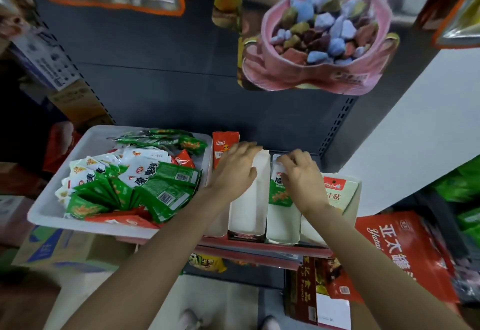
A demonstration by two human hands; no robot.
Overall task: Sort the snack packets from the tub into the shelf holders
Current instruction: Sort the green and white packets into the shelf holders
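A: Where are the snack packets?

B: Most lie heaped in a white tub (52, 215) on the left: green packets (161, 189), white ones and a few red. Beside it stand white card holders (249, 207) on the shelf.

A: And the hands?

B: The left hand (233, 171) rests, fingers fairly straight, on a holder's top edge. The right hand (301, 176) has its fingers curled, pinching a white-and-green packet (278, 189) standing in the next holder.

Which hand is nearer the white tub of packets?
Left. The left hand rests on a white holder just right of the tub; the right hand is one holder further right.
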